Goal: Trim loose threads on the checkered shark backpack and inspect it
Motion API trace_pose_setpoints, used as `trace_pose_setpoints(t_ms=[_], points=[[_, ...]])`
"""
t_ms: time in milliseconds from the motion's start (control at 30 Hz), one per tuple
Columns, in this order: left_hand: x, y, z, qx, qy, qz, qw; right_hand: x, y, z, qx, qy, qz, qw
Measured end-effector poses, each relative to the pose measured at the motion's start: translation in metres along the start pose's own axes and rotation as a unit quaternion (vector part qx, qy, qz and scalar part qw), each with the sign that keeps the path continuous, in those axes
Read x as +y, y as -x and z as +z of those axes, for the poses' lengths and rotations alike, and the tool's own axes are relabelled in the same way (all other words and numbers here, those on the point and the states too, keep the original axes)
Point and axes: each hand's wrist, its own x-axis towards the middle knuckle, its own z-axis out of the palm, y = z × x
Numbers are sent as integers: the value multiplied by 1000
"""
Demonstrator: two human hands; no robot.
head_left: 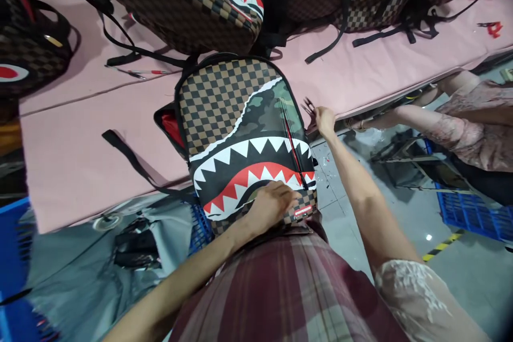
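Against the person's lap, a backpack (pixel 240 133) with checkered fabric, camo and a shark-mouth print leans on the edge of the pink table (pixel 72 165), front facing up. Left hand (pixel 272 204) lies flat on the lower front of the backpack, fingers spread, pressing, not gripping. Right hand (pixel 324 120) is out past the backpack's right edge, pinched on small dark snips (pixel 308 106), tips near the zipper (pixel 290 139) side. Hands well apart. More backpacks (pixel 180 0) lie further back on the table. Another person's sleeve (pixel 473 128) shows at right. Blue crate (pixel 476 216) on the floor.
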Motion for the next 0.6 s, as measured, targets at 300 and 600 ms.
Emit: trace_pose_setpoints(t_ms=[300, 600], points=[[33, -33, 32, -165, 31, -61, 984, 74, 226, -81, 108, -294, 99, 944], [32, -37, 19, -145, 86, -116, 979, 21, 376, -36, 87, -237, 93, 963]])
